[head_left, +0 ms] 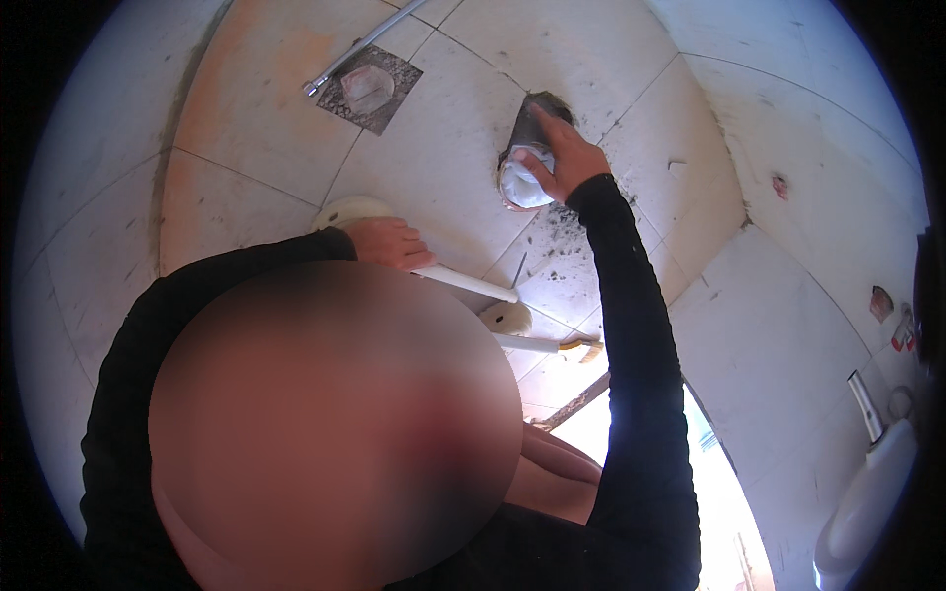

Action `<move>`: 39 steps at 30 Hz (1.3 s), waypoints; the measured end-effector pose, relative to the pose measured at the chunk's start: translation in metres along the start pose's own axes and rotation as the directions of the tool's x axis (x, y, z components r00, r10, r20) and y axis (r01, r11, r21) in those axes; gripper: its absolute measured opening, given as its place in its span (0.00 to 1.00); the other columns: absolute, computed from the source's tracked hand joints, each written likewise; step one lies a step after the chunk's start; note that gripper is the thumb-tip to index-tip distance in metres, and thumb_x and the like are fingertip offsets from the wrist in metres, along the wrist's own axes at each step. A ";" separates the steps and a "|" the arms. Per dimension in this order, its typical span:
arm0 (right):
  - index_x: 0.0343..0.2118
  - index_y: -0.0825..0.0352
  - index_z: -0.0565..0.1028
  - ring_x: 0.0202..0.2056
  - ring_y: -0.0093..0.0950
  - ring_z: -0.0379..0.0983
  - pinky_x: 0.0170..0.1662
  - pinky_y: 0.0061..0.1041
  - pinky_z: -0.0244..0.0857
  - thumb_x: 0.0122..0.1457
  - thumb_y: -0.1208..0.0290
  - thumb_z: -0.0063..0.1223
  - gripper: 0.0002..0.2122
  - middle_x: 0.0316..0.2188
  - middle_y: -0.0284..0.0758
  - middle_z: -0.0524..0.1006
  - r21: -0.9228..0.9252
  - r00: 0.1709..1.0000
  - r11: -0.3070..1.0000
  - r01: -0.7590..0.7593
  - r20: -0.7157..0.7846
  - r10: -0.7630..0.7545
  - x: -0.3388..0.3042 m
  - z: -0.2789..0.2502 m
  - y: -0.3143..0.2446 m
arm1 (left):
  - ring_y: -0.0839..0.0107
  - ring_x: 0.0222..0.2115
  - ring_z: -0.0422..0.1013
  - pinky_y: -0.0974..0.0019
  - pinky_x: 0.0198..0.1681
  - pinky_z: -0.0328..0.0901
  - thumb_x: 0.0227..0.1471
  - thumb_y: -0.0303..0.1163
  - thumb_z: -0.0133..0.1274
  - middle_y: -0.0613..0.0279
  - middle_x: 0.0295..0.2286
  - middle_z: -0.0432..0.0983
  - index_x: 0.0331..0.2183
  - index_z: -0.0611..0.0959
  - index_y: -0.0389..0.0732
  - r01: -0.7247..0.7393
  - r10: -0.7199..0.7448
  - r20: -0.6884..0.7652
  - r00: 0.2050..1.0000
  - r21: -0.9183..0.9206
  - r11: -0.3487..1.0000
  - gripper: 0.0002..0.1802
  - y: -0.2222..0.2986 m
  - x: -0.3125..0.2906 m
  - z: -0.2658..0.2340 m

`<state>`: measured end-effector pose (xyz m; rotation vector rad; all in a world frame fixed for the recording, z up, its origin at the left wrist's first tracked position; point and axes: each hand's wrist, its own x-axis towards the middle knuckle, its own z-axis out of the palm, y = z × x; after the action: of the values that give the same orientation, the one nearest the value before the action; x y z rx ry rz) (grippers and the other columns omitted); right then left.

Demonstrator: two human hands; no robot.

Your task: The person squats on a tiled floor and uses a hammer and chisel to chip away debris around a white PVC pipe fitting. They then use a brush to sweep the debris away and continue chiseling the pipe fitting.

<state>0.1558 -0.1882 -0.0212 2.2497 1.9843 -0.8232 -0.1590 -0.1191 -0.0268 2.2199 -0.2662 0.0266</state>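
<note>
Nearest lens: large round blur [335,424] (nothing readable inside). With right hand [572,161], thumb apart from fingers, reaching to white-lined round opening [522,187] in tiles [443,138]; touching or gripping, cannot tell. With left hand [389,242], gripping white tube [470,283], slanting down rightward, below opening. Beside opening, dark debris [562,234]; farther out, metal rod [360,49], washbasin [867,502].

I can read no words, labels, numbers or signs anywhere, right round from twelve o'clock.

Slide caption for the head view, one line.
Right hand at a white pipe opening in a tiled surface, left hand on a white bar.
</note>
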 end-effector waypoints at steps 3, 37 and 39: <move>0.60 0.61 0.55 0.46 0.43 0.71 0.46 0.37 0.68 0.54 0.36 0.40 0.38 0.49 0.48 0.70 0.032 0.999 0.999 -0.011 0.043 0.010 0.010 0.004 -0.008 | 0.67 0.30 0.69 0.64 0.34 0.63 0.45 0.38 0.54 0.64 0.27 0.73 0.37 0.77 0.41 0.006 -0.006 0.009 1.000 0.001 1.000 0.16 -0.001 -0.001 0.001; 0.61 0.65 0.52 0.42 0.45 0.73 0.40 0.37 0.71 0.56 0.36 0.36 0.39 0.45 0.53 0.72 -0.138 0.936 0.984 -0.111 0.319 0.150 0.005 -0.002 -0.006 | 0.66 0.31 0.70 0.64 0.35 0.63 0.45 0.37 0.54 0.63 0.28 0.74 0.36 0.78 0.40 0.009 -0.009 0.004 1.000 -0.030 1.000 0.16 -0.001 0.001 0.000; 0.60 0.67 0.54 0.44 0.47 0.72 0.42 0.37 0.70 0.56 0.37 0.38 0.39 0.43 0.53 0.72 -0.075 0.941 0.988 -0.132 0.306 0.148 0.006 -0.001 -0.009 | 0.66 0.31 0.70 0.64 0.35 0.63 0.45 0.38 0.54 0.63 0.28 0.74 0.36 0.78 0.40 0.004 -0.004 0.019 1.000 -0.009 1.000 0.16 -0.001 0.001 -0.001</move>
<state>0.1478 -0.1812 -0.0197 2.0512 1.6667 -1.0208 -0.1575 -0.1185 -0.0270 2.2126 -0.2720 0.0025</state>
